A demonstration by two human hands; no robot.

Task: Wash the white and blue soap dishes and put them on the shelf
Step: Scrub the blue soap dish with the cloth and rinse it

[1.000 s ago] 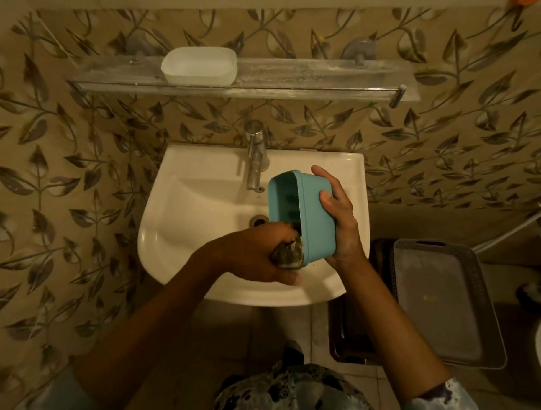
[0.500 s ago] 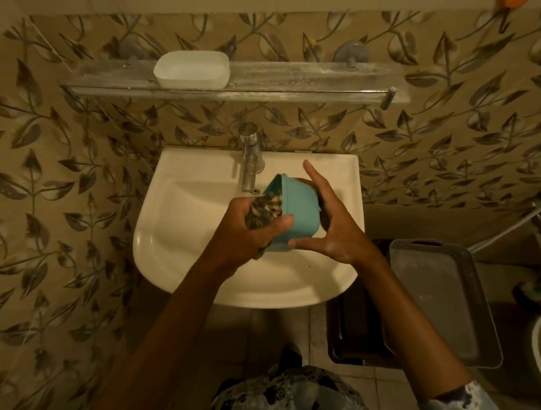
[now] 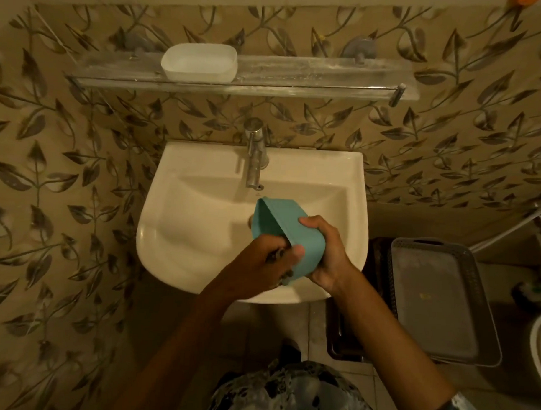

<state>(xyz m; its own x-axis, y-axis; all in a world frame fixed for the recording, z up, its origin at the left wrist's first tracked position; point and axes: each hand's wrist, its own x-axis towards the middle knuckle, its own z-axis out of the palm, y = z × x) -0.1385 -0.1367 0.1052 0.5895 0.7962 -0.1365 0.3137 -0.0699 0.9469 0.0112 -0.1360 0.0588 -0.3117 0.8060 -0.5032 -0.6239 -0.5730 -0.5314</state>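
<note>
Blue soap dish [image 3: 288, 224] gripped between left hand [image 3: 261, 266] and right hand [image 3: 326, 252].

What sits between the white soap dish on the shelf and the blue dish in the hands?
Head view: below the white soap dish come patterned wall, then the tap over the sink, then the blue dish.

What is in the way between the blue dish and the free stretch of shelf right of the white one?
Nothing visible. The blue dish is over the sink; the tap stands left of a straight lift to the shelf, bare beside the white dish.
</note>
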